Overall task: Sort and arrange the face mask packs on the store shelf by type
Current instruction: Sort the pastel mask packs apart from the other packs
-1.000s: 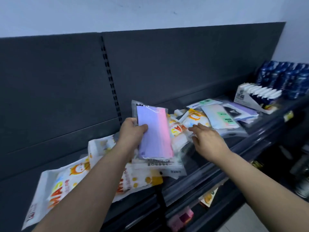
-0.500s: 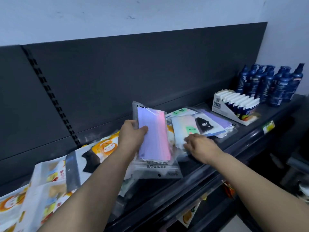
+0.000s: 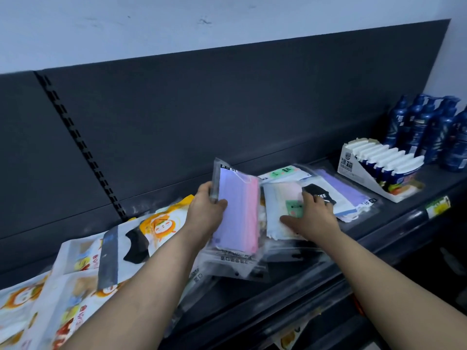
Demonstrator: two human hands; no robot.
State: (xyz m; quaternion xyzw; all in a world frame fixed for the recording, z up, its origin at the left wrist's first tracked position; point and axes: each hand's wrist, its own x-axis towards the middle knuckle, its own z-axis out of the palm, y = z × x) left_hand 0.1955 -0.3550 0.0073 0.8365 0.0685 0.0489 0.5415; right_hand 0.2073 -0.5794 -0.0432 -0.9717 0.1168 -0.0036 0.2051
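Left hand [image 3: 207, 210] grips the purple-and-pink mask pack [image 3: 238, 213] by its left edge, thumb across the front. It holds the pack nearly upright above the shelf [image 3: 399, 213], long axis running 12 to 6 o'clock. Just beside it at 3 o'clock, the right hand [image 3: 312, 218] lies with fingers spread on a pale pack with a green label [image 3: 278, 205], pressing rather than clasping it. Beyond that hand, at 2 o'clock, lie a black mask pack [image 3: 319, 195] and a lilac pack [image 3: 346, 190], probably the held pack's match; the right hand is nearer to them. Orange cartoon packs [image 3: 161, 223] lie at 8 o'clock. Far out at 2 o'clock, a cardboard display box [image 3: 353, 168] holds a row of white-capped tubes [image 3: 389, 157], with blue bottles [image 3: 424, 127] behind.
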